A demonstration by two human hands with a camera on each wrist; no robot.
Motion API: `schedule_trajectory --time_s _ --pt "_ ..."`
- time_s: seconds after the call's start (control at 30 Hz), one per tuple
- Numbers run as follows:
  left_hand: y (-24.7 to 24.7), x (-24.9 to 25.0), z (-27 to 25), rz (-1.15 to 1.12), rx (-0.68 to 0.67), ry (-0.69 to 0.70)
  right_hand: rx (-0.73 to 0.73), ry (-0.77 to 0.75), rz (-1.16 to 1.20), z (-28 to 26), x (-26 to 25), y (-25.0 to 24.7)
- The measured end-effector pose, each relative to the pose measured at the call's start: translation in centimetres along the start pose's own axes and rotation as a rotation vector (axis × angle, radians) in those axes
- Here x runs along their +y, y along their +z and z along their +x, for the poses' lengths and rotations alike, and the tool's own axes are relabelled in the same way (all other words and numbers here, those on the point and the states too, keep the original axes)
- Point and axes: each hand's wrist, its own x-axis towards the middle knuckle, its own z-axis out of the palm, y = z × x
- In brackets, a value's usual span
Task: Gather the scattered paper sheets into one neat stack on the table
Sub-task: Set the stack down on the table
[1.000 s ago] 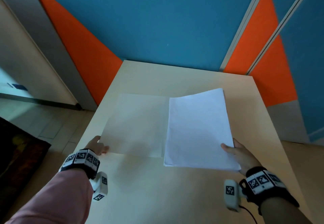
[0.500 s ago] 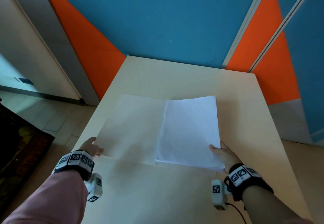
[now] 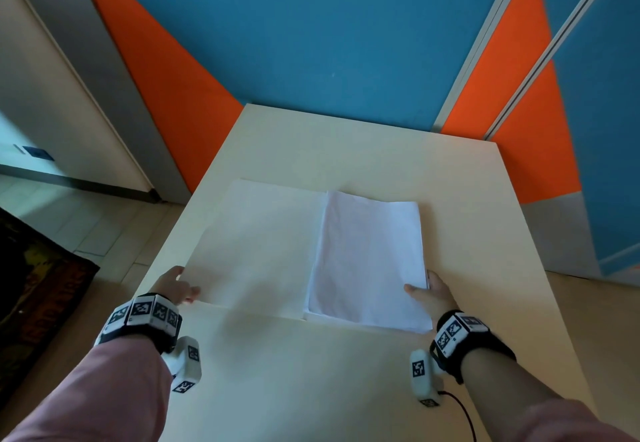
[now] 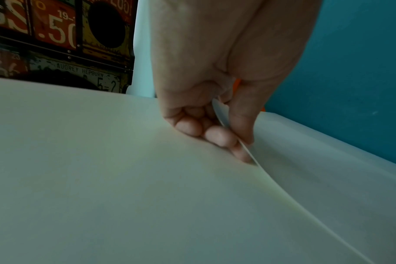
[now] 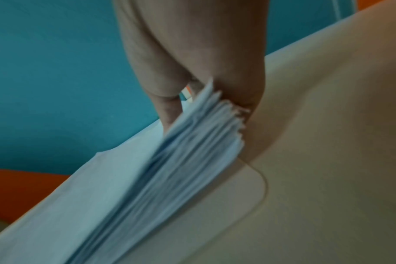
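My left hand (image 3: 175, 287) pinches the near left corner of a single cream sheet of paper (image 3: 258, 247), thumb on top and curled fingertips (image 4: 219, 136) beneath, so that corner stands lifted off the pale beige tabletop (image 3: 311, 382) near its left edge. My right hand (image 3: 427, 291) grips the near right corner of a thick bundle of white paper sheets (image 3: 369, 261), thumb over the top sheet and fingers underneath (the right wrist view shows the many thin edges fanned and slightly uneven there).

The white bundle lies on the right part of the cream sheet, its left edge overlapping it; both sit around the middle of the table, their near edges roughly level. Bare tabletop shows on every side: a broad band toward the near edge, a strip along the right edge, and open surface up to the far edge against the blue and orange wall panels (image 3: 329, 33).

The cream sheet looks smooth and matt, slightly curved where I lift it. The bundle's top sheet has a faint ripple along its far edge. The tabletop is smooth, with a rounded corner.
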Motion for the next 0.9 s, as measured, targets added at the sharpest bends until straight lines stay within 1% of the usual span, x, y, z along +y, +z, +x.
schedule_trajectory --time_s 0.07,0.17,0.27,0.33,0.37,0.43,0.47,0.53,0.57,0.63,0.73,0.8,0.83,0.9 --pt "0.1 -0.1 0.2 -0.035 -0.011 0.002 0.038 -0.044 -0.062 0.0 -0.5 0.2" --pt "0.0 -0.1 0.2 -0.170 -0.024 0.001 0.068 -0.047 -0.193 0.5 -0.8 0.7" --pt "-0.4 0.3 -0.3 -0.436 0.052 0.064 0.093 -0.010 -0.278 1.2 -0.7 0.9" --pt "-1.3 1.0 -1.3 -0.666 0.097 0.161 0.090 -0.010 -0.305 1.6 -0.5 0.9" --pt "-1.9 1.6 -2.0 -0.757 0.092 0.205 0.086 -0.013 -0.318 1.8 -0.4 0.9" --pt "-3.1 3.1 -3.2 -0.917 0.032 0.276 0.081 -0.021 -0.343 2.1 -0.2 0.7" --pt "-3.5 4.2 -4.1 -1.000 -0.027 0.309 0.079 -0.026 -0.345 2.2 -0.3 0.6" --pt "-3.7 6.4 -5.4 -1.074 -0.129 0.393 0.078 -0.021 -0.331 2.1 -0.5 0.5" --pt "-3.4 7.6 -6.0 -1.044 -0.165 0.433 0.080 -0.016 -0.330 2.1 -0.6 0.5" --pt "-2.0 10.1 -7.6 -0.903 -0.223 0.488 0.083 -0.015 -0.338 2.4 -0.7 0.4" --pt "1.2 12.6 -9.1 -0.752 -0.276 0.569 0.069 -0.035 -0.373 3.1 -0.5 0.4" --pt "4.0 13.6 -9.0 -0.673 -0.312 0.587 0.043 -0.046 -0.424 3.3 -0.6 0.1" --pt "5.6 13.9 -8.7 -0.583 -0.348 0.590 0.029 -0.049 -0.449 3.2 -0.7 -0.1" --pt "8.5 13.8 -7.3 -0.276 -0.409 0.593 0.003 -0.074 -0.487 3.0 -1.0 -0.4"
